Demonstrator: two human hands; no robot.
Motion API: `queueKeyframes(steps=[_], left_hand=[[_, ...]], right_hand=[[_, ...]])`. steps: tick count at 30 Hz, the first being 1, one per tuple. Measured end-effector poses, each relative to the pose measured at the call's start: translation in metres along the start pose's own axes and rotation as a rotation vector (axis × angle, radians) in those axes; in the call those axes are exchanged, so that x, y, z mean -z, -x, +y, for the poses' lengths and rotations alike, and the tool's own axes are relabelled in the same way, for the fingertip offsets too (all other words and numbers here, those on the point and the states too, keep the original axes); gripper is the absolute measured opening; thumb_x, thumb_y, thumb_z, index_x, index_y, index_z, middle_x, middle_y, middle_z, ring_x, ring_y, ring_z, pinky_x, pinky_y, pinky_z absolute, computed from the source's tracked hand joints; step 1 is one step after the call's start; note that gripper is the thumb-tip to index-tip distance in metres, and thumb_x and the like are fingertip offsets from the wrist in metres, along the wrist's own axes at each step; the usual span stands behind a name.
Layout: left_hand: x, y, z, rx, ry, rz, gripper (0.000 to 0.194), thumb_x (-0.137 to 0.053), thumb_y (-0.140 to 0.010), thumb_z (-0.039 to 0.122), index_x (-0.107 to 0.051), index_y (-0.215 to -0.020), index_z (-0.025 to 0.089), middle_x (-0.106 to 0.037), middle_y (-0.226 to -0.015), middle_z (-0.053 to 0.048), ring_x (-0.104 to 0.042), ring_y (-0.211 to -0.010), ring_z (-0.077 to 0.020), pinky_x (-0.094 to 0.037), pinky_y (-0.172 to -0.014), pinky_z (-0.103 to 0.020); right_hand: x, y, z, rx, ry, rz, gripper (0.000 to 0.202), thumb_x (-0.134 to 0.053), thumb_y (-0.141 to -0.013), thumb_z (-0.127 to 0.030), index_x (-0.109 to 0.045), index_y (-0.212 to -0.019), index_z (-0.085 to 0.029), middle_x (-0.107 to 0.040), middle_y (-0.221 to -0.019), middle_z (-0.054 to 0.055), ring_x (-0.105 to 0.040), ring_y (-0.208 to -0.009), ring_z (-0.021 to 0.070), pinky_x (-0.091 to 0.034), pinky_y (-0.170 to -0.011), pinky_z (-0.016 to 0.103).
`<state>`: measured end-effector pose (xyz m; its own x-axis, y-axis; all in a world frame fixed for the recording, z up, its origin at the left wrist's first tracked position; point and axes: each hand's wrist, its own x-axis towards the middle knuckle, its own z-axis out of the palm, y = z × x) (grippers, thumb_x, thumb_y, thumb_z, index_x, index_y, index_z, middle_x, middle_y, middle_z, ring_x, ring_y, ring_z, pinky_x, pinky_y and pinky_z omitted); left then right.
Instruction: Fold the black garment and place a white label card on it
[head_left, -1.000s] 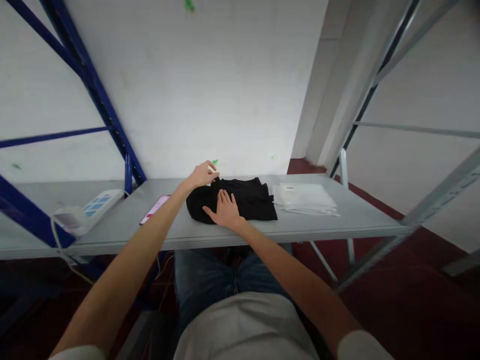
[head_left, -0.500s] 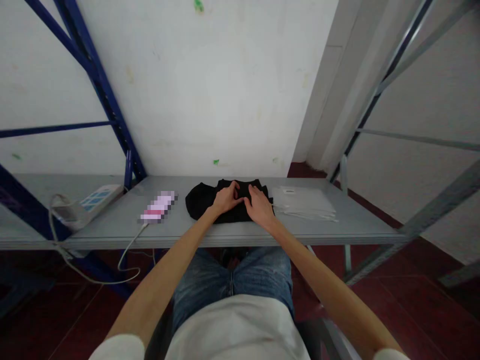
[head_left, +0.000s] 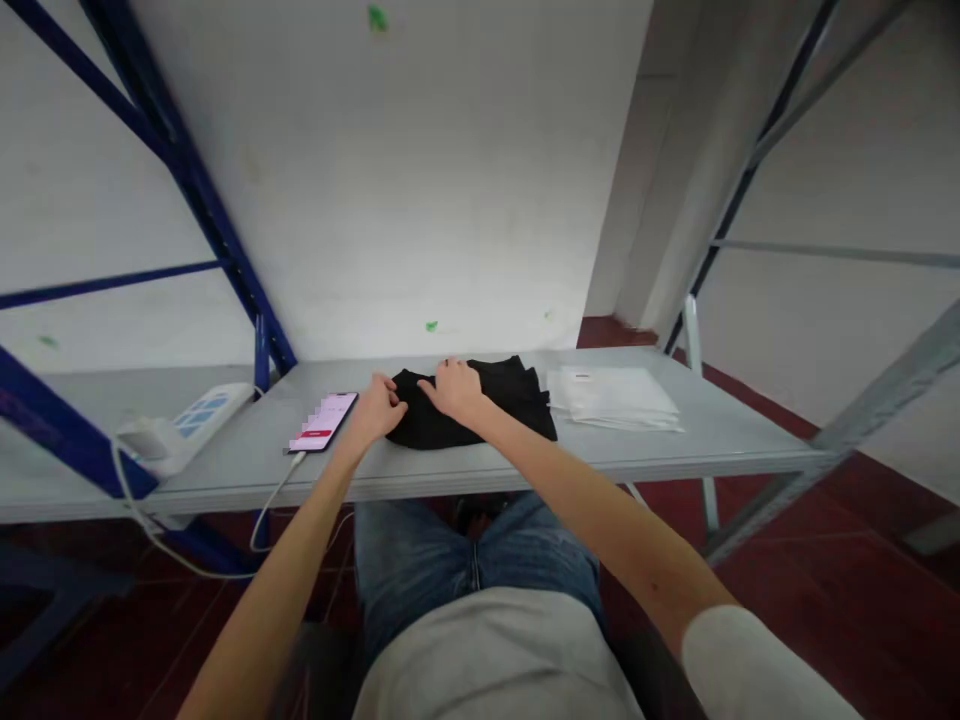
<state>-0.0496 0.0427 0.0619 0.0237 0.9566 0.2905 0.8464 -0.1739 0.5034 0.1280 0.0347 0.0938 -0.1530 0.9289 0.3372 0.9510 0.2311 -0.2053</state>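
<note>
A black cloth (head_left: 517,400) lies bunched and creased on the grey worktop (head_left: 727,430) directly in front of you, its right end layered in uneven folds. Your right hand (head_left: 457,388) rests on top of the cloth toward its far edge, fingers close together and thumb spread away to the left, while your forearm crosses the cloth's near side. Your left hand (head_left: 377,407) is at the cloth's left end, fingers curled; whether they pinch the fabric, you cannot tell from this angle.

Just right of the cloth sits a stack of whitish translucent bags (head_left: 622,400). Left of the cloth, beyond your left hand, lies a phone (head_left: 326,420) with a lit screen, a white cable (head_left: 281,485) running from its near end over the worktop's front edge. Farther left of the cloth is a white power strip (head_left: 202,418). Behind the cloth rises a pale wall (head_left: 412,180) with green marks.
</note>
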Motion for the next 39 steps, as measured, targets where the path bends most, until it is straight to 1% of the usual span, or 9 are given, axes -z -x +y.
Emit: queueKeyframes(steps=[3, 6, 9, 15, 19, 24, 29, 34, 39], left_hand=[[-0.002, 0.006, -0.006, 0.031, -0.038, -0.014, 0.035, -0.061, -0.079, 0.02, -0.046, -0.111, 0.021, -0.067, -0.08, -0.001, -0.068, -0.081, -0.0249, -0.047, -0.072, -0.033], [-0.003, 0.013, 0.0, 0.029, -0.094, -0.013, 0.037, -0.061, -0.082, 0.023, -0.046, -0.116, 0.021, -0.07, -0.085, -0.003, -0.071, -0.087, -0.0274, -0.047, -0.072, -0.034], [-0.005, 0.021, 0.015, 0.037, -0.114, 0.01, 0.046, -0.066, -0.084, 0.031, -0.044, -0.123, 0.021, -0.073, -0.095, -0.007, -0.072, -0.095, -0.0307, -0.047, -0.074, -0.036], [-0.029, 0.028, 0.061, 0.093, 0.07, 0.09, 0.1, -0.079, -0.076, 0.06, -0.026, -0.15, 0.016, -0.074, -0.116, -0.019, -0.069, -0.115, -0.0402, -0.05, -0.084, -0.042], [-0.057, 0.019, 0.085, 0.168, 0.172, 0.156, 0.117, -0.08, -0.074, 0.065, -0.016, -0.157, 0.012, -0.073, -0.119, -0.027, -0.067, -0.12, -0.0458, -0.05, -0.087, -0.047], [-0.083, 0.008, 0.095, 0.174, 0.234, 0.18, 0.1, -0.082, -0.077, 0.049, -0.025, -0.154, 0.018, -0.073, -0.119, -0.025, -0.07, -0.115, -0.0435, -0.05, -0.087, -0.048], [-0.085, 0.006, 0.095, 0.134, 0.21, 0.148, 0.059, -0.074, -0.082, 0.028, -0.045, -0.133, 0.023, -0.072, -0.121, -0.018, -0.069, -0.115, -0.0382, -0.051, -0.087, -0.046], [-0.079, 0.005, 0.089, -0.154, 0.146, 0.12, 0.04, -0.069, -0.081, 0.015, -0.057, -0.118, 0.025, -0.07, -0.121, -0.01, -0.068, -0.111, -0.0295, -0.053, -0.09, -0.04], [-0.082, 0.002, 0.086, -0.463, -0.004, 0.042, 0.039, -0.064, -0.083, 0.009, -0.066, -0.12, 0.025, -0.066, -0.13, -0.009, -0.059, -0.124, -0.0294, -0.053, -0.1, -0.041]], right_hand=[[-0.011, -0.01, -0.024, -0.058, 0.016, -0.114, 0.057, -0.063, -0.098, -0.047, -0.062, -0.134, -0.003, -0.066, -0.132, 0.029, -0.065, -0.121, 0.0371, -0.058, -0.096, 0.047], [-0.015, -0.02, -0.03, -0.084, 0.018, -0.174, 0.036, -0.066, -0.094, -0.023, -0.069, -0.126, -0.006, -0.07, -0.128, 0.025, -0.069, -0.117, 0.0349, -0.061, -0.092, 0.046], [-0.01, -0.027, -0.024, -0.105, 0.008, -0.169, 0.035, -0.067, -0.088, -0.012, -0.071, -0.123, -0.007, -0.072, -0.127, 0.022, -0.07, -0.117, 0.0331, -0.06, -0.094, 0.043], [0.01, -0.034, 0.0, -0.157, -0.063, -0.105, 0.048, -0.065, -0.094, -0.032, -0.064, -0.134, -0.006, -0.07, -0.13, 0.025, -0.069, -0.122, 0.0339, -0.058, -0.097, 0.04], [0.019, -0.039, 0.021, -0.232, -0.197, -0.131, 0.047, -0.067, -0.091, -0.042, -0.071, -0.124, -0.009, -0.075, -0.12, 0.023, -0.072, -0.115, 0.0359, -0.06, -0.091, 0.04], [0.021, -0.046, 0.047, -0.316, -0.471, -0.179, 0.036, -0.064, -0.091, -0.041, -0.077, -0.105, -0.011, -0.079, -0.085, 0.015, -0.077, -0.079, 0.0278, -0.063, -0.067, 0.032], [0.021, -0.047, 0.07, -0.406, -0.634, -0.167, 0.031, -0.066, -0.088, -0.034, -0.076, -0.106, -0.011, -0.078, -0.083, 0.012, -0.075, -0.068, 0.0228, -0.061, -0.056, 0.027], [0.024, -0.033, 0.103, -0.46, -0.603, -0.123, 0.033, -0.063, -0.092, -0.031, -0.073, -0.118, -0.013, -0.079, -0.096, 0.012, -0.075, -0.069, 0.0194, -0.06, -0.058, 0.025], [0.017, -0.005, 0.129, -0.497, -0.477, -0.073, 0.041, -0.063, -0.094, -0.027, -0.067, -0.131, -0.011, -0.074, -0.119, 0.019, -0.077, -0.09, 0.0263, -0.061, -0.074, 0.032]])
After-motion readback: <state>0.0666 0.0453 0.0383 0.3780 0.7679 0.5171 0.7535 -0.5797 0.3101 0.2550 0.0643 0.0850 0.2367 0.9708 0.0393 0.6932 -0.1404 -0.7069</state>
